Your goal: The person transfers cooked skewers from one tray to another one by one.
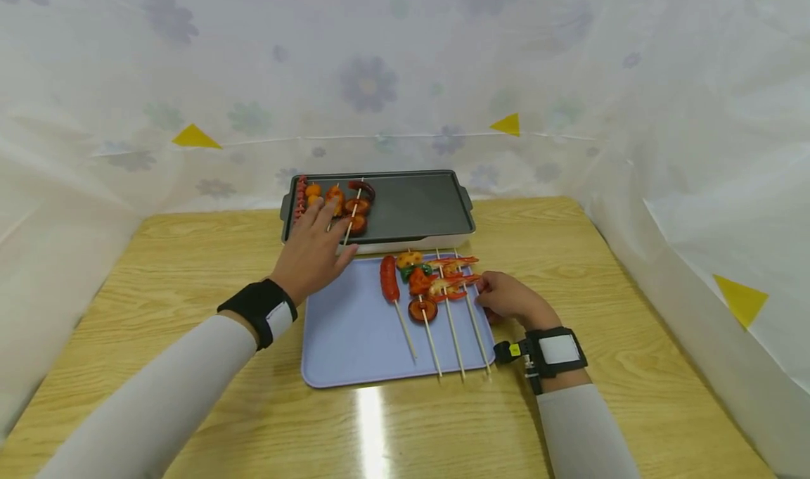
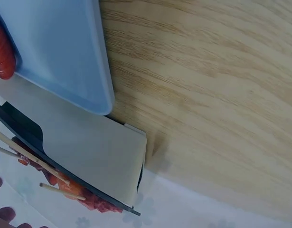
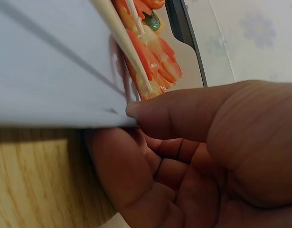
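Observation:
My left hand (image 1: pixel 310 255) is above the left front edge of a dark griddle (image 1: pixel 411 201), fingers spread over several skewers. One of these skewers bears round brown slices (image 1: pixel 358 224); whether the fingers touch any is unclear. In the left wrist view only fingertips (image 2: pixel 4 213) show, apart from the stick ends. My right hand (image 1: pixel 514 299) pinches the right edge of a pale lilac tray (image 1: pixel 348 338), thumb (image 3: pixel 160 111) on top and a finger underneath. On the tray lie a sausage skewer (image 1: pixel 389 280), prawn skewers (image 1: pixel 451 289) and a mixed skewer (image 1: pixel 422 310).
The tray lies in front of the griddle on a wooden table (image 1: pixel 190 254). Stick ends overhang the tray's front edge. A flowered white sheet (image 1: pixel 367 85) with yellow triangles hangs behind and at the sides.

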Available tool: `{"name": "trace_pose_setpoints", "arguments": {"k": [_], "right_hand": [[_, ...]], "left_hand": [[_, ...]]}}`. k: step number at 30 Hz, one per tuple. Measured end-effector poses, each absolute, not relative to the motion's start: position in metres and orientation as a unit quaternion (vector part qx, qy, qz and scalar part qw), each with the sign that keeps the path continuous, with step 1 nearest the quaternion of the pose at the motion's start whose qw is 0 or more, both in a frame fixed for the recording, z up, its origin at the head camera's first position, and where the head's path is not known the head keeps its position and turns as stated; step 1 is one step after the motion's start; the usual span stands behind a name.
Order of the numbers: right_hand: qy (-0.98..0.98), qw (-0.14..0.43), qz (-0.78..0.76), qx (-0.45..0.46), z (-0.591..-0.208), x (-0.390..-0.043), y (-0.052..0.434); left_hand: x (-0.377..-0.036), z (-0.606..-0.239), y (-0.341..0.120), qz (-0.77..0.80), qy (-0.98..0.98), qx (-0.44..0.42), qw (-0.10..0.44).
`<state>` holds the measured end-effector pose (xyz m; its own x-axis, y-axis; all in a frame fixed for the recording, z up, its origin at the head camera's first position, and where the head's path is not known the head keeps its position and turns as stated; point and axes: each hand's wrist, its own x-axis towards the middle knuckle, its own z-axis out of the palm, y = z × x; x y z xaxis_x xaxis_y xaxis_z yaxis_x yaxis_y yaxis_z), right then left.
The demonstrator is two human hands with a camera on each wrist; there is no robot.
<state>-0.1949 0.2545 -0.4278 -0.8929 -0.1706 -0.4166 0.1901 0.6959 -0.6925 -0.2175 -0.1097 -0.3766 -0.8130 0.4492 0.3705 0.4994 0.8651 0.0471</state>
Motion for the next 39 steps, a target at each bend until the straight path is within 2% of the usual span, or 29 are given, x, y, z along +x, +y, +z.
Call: {"name": "trace_pose_setpoints", "arguments": {"k": [7, 15, 24, 39], "right_hand": [[0.891, 0.232, -0.39, 0.0, -0.427, -0.195, 0.254], [0.893, 0.234, -0.385, 0.002, -0.427, -0.195, 0.254], [0.89, 0.236, -0.39, -0.001, -0.425, -0.195, 0.253], [0.89, 0.236, -0.391, 0.0, -0.427, -0.197, 0.255]], "left_hand": [[-0.217, -0.376, -0.102, -0.039, -0.955, -0.234, 0.179], [-0.219, -0.386, -0.099, 0.023, -0.963, -0.236, 0.125], [-0.216, -0.397, -0.098, 0.014, -0.961, -0.223, 0.165], [-0.218, -0.382, -0.075, -0.122, -0.984, -0.126, 0.037]]}}
